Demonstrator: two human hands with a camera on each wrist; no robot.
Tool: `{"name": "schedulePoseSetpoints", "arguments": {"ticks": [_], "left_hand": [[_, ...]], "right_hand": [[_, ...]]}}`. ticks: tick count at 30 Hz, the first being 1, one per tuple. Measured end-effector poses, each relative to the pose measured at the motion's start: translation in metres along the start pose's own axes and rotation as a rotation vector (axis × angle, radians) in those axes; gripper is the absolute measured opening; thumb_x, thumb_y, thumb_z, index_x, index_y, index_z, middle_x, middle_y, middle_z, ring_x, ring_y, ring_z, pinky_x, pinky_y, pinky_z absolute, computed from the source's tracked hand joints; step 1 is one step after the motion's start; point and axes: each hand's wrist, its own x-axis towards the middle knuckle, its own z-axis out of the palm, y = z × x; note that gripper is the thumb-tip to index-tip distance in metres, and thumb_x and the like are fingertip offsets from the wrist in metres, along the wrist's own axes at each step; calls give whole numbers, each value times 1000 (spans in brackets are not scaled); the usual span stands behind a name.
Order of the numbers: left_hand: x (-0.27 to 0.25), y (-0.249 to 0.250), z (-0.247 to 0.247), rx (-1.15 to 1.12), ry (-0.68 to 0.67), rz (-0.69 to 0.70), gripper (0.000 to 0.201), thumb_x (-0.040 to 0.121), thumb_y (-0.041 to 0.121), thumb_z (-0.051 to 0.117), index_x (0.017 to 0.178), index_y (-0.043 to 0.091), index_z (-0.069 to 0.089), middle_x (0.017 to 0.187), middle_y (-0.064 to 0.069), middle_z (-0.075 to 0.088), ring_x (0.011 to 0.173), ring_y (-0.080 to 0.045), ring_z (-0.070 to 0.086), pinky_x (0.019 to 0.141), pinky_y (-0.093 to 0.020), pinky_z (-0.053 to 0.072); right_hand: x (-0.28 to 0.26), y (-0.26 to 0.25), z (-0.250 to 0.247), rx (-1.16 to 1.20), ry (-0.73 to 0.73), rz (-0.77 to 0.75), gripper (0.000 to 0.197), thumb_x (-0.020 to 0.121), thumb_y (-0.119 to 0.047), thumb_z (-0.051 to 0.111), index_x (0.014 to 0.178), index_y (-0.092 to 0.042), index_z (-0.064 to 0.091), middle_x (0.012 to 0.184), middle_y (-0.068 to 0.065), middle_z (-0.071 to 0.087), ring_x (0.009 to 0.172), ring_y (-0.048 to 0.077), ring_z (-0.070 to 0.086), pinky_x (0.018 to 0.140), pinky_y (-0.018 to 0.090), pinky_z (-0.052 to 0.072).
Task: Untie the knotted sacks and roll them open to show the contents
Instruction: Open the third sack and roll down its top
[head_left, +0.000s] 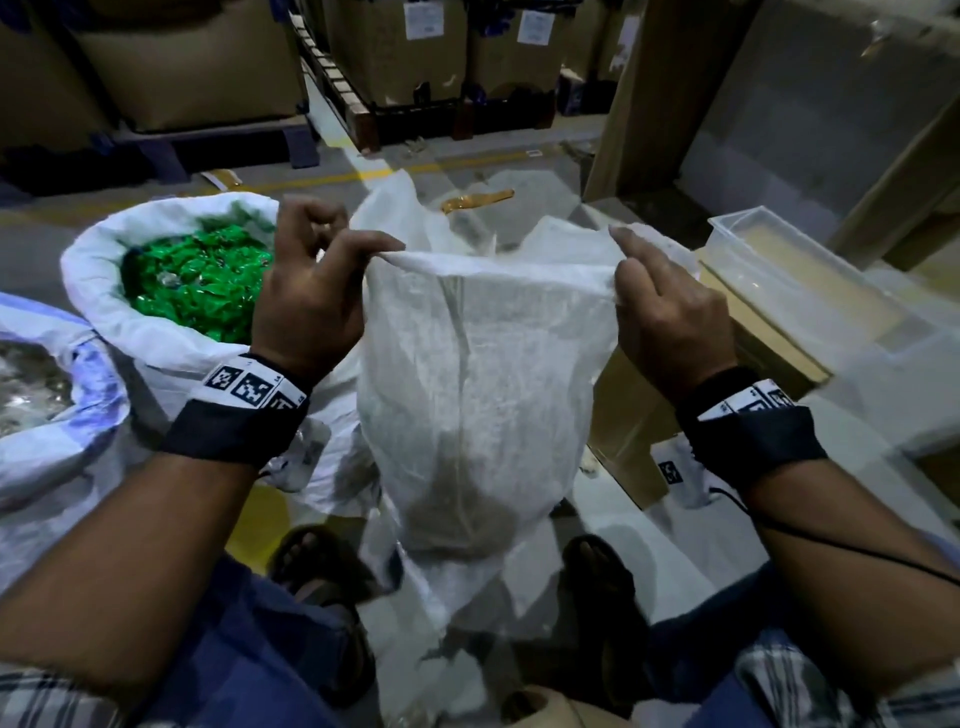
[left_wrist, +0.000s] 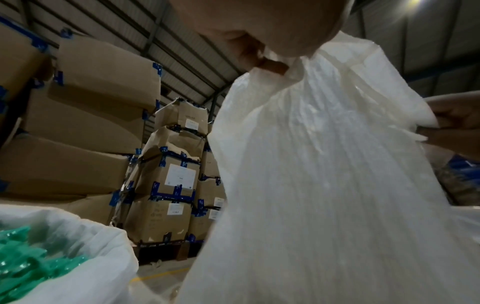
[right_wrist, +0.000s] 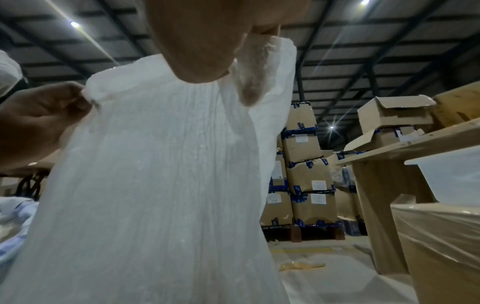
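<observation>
A white woven sack (head_left: 483, 374) stands on the floor between my feet, its mouth untied and held up. My left hand (head_left: 374, 248) pinches the near rim at its left corner. At the right corner my right hand (head_left: 621, 260) pinches the same rim, which stretches taut between the two hands. A dark mass shows through the lower part of the sack; what it is stays unclear. The left wrist view has the sack (left_wrist: 324, 185) hanging from my fingers (left_wrist: 272, 65). The right wrist view shows its cloth (right_wrist: 161, 174) under my thumb (right_wrist: 200, 67).
To the left stands a rolled-open sack (head_left: 130, 322) full of green wrapped pieces (head_left: 197, 280), with another open sack (head_left: 47, 395) at the far left. A clear plastic tub (head_left: 795, 270) on a carton sits right. Stacked cartons on pallets (head_left: 415, 57) line the back.
</observation>
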Motion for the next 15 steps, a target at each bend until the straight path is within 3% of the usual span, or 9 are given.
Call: {"name": "schedulePoseSetpoints", "arguments": {"ticks": [1, 3, 5, 8, 10, 12, 13, 15], "left_hand": [[-1, 1, 1, -9, -29, 28, 27, 103, 19, 43, 112, 15, 68, 116, -9, 51, 80, -24, 56, 69, -36, 49], [-5, 3, 6, -15, -159, 93, 34, 97, 2, 42, 115, 12, 69, 118, -9, 64, 87, -31, 63, 78, -39, 51], [-9, 7, 9, -14, -309, 96, 49, 86, -12, 46, 123, 11, 68, 105, -11, 70, 87, -37, 62, 82, -42, 49], [-6, 12, 11, -144, -428, 18, 61, 81, -19, 44, 130, 12, 64, 92, -8, 67, 85, -33, 56, 82, -42, 47], [-4, 12, 10, -254, -434, -19, 57, 83, -16, 44, 127, 11, 67, 90, -7, 65, 84, -23, 52, 82, -35, 43], [-4, 11, 8, -362, -450, -79, 41, 89, -2, 50, 122, 13, 71, 89, -3, 62, 83, -13, 47, 81, -32, 38], [-4, 10, 6, -390, -464, -118, 34, 93, 7, 54, 119, 15, 73, 89, -1, 62, 83, -11, 46, 81, -32, 37], [-4, 7, 4, -374, -486, -149, 23, 97, 21, 59, 113, 21, 77, 90, 4, 66, 86, -15, 49, 83, -35, 40]], "right_hand": [[1, 0, 2, 21, -10, -18, 6, 95, -7, 66, 95, -1, 65, 121, 24, 68, 103, 36, 70, 76, 43, 60], [-2, 2, 7, 72, -81, -37, 6, 91, 5, 61, 93, 0, 64, 105, 24, 68, 90, 37, 66, 70, 48, 56], [-5, 2, 11, 121, -188, -20, 15, 83, 13, 57, 86, -1, 61, 94, 21, 62, 80, 36, 57, 63, 47, 48], [-5, 0, 9, 121, -354, 19, 17, 80, 6, 63, 89, -9, 63, 99, 14, 60, 89, 33, 54, 73, 46, 46], [-5, 3, 4, 138, -428, 11, 18, 82, -10, 65, 100, -13, 67, 108, 11, 59, 100, 32, 53, 82, 44, 45], [-6, 7, 0, 165, -480, 12, 26, 87, -28, 65, 110, -16, 69, 116, 8, 59, 110, 29, 50, 90, 43, 41], [-6, 8, -3, 176, -495, 8, 28, 89, -32, 65, 112, -18, 70, 118, 6, 59, 111, 29, 49, 92, 44, 40], [-5, 10, -5, 209, -469, -44, 20, 90, -23, 69, 108, -17, 75, 113, 6, 62, 105, 30, 51, 88, 46, 43]]}}
